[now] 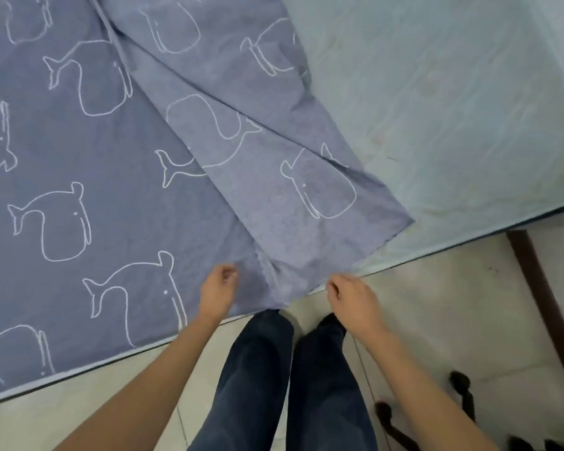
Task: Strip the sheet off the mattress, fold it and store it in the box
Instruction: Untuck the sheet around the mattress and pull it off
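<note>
- The bed fills the upper part of the head view, seen from above by a person standing at its near edge.
- The sheet is blue-grey with white outline whales. It lies flat over the left part of the mattress, reaching the near edge.
- A wide flap of the sheet is turned back on itself. It runs as a creased diagonal band from the top of the view down to the near edge, lying over the flat part.
- To the right of the flap the mattress is bare: a pale greenish surface with faint lines and a few dull marks.
- The left hand is over the sheet at the near edge, just left of the flap's bunched lower end. Its grip is curled, thumb close to the fingers, but blur hides whether any cloth is in it.
- The right hand is at the flap's lower hem, where the mattress edge meets the floor. Its grip is closed, the fingers pinching the hem.
- Both forearms are bare, and the person's legs in dark trousers stand between them, right against the bed.
- The floor is pale tile with thin joints.
- A dark brown wooden rail slants down the right side below the mattress corner.
- Some black shapes lie on the floor at the lower right, too blurred to identify.
</note>
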